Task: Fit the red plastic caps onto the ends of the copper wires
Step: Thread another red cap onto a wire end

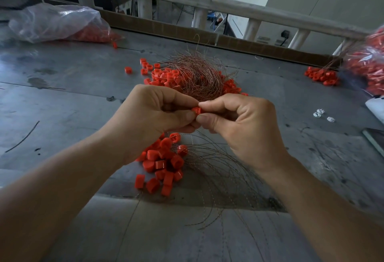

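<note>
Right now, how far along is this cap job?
Done, it seems: a near bunch of capped wires. In hand: the left hand and right hand pinch one red cap together. Left: a tangle of copper wires among loose caps, and a bag of more caps.

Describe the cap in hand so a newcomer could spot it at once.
Over the grey table, the left hand and right hand meet mid-frame. Their fingertips pinch one red cap between them. It alone is held up; all other caps lie in heaps on the table or in bags.
</note>
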`<state>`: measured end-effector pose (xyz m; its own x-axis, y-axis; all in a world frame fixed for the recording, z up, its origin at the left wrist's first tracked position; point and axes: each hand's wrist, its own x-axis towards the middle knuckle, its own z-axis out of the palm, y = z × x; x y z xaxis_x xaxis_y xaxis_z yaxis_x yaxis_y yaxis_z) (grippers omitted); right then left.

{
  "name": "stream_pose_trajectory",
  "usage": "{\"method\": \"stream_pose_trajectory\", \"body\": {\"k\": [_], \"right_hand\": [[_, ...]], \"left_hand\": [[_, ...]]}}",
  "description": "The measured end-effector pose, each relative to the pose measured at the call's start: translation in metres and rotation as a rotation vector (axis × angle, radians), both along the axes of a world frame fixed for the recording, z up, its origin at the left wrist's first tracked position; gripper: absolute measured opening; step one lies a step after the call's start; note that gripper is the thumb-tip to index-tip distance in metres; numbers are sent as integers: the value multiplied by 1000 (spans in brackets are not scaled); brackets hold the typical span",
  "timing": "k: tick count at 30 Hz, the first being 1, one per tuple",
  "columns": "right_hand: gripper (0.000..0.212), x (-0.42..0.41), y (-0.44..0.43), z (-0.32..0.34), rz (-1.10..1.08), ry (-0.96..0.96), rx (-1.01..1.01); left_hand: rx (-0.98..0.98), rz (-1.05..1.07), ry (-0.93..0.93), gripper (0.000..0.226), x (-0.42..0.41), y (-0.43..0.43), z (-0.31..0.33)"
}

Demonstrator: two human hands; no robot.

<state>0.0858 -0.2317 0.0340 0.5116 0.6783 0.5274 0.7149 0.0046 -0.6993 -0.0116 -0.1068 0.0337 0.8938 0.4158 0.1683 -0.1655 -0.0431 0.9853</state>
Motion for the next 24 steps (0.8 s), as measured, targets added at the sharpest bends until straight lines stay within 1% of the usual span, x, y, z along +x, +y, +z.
{"method": "stream_pose_trajectory", "body": {"k": [5, 9, 13, 15, 16, 18, 20, 22, 24], "right_hand": [[23, -1, -4, 4, 36, -82, 32], [20, -3, -4, 1, 31, -139, 16], [21, -2, -3, 2, 39, -64, 37], [16, -1, -3, 5, 69, 11, 27], [15, -1, -3, 6, 92, 52, 17], [20, 1, -3, 8, 139, 94, -16], [27, 2, -5, 11, 191, 62, -100], [20, 3, -5, 11, 234, 4, -183], [12, 2, -5, 11, 227, -42, -208]], "left_hand": [[-65, -80, 39, 24, -3, 1, 2], [-30, -90, 57, 21, -3, 1, 1], [-103, -139, 57, 22, -4, 2, 2], [-125, -170, 61, 23, -4, 4, 3], [-132, -187, 65, 24, -4, 4, 3], [-142, -221, 78, 24, -5, 6, 4], [-146, -252, 89, 28, -6, 7, 4], [-148, -275, 89, 36, -7, 7, 3], [-160, -287, 76, 42, -7, 5, 3]]}}
